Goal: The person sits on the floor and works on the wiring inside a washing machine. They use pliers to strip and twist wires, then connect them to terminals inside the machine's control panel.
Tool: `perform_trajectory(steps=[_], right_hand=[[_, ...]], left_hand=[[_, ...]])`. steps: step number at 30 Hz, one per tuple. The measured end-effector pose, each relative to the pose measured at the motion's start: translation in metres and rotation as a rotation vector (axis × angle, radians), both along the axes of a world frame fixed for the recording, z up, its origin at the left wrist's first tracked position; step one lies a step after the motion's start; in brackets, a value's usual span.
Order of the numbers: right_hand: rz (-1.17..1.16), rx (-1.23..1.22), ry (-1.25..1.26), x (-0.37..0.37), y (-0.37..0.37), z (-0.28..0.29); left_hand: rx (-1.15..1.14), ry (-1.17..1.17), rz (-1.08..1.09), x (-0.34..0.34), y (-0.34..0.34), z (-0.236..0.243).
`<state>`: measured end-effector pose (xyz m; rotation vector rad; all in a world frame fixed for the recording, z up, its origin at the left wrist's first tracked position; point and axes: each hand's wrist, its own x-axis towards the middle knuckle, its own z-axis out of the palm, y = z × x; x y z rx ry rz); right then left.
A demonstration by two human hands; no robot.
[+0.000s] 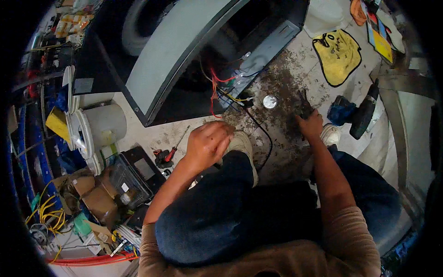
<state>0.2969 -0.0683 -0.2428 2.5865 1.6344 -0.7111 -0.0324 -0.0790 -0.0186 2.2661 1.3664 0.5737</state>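
My right hand (311, 124) is closed around dark pliers (304, 105), held low over the stained floor. My left hand (208, 144) is raised above my shoe, its fingers curled together; whatever they pinch, if anything, is hidden. Just beyond it, red, black and yellow wires (217, 87) hang out of the open end of a large black and grey machine housing (177, 53). A black cable (265, 131) runs from these wires down across the floor beside my shoe. Between the wires and the pliers sits a small round tin (270, 101).
A cordless drill (364, 111) lies right of my right foot, below a yellow cloth (337, 56). To the left are a red-handled screwdriver (171, 153), a black tool case (138, 173), a white bucket (108, 124) and cardboard (97, 196). Cluttered shelving lines the left side.
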Motion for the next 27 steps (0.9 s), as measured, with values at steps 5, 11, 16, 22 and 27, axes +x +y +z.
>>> perform_trajectory(steps=[5,11,16,22,27], right_hand=[[0.007,-0.052,0.053,-0.006,-0.006,-0.004],[-0.068,-0.002,0.121,0.006,-0.012,-0.029],[-0.039,0.073,0.391,-0.001,-0.010,-0.017],[-0.046,0.267,0.558,-0.018,-0.009,-0.018],[-0.024,0.171,0.568,-0.036,0.000,0.015]], left_hand=[[0.076,-0.046,0.216,0.006,0.002,0.008],[0.100,-0.161,0.428,0.009,0.004,0.020],[-0.220,-0.261,0.472,0.010,0.016,0.012],[-0.290,-0.478,0.508,0.016,0.032,0.006],[-0.282,-0.425,0.523,0.011,0.029,0.008]])
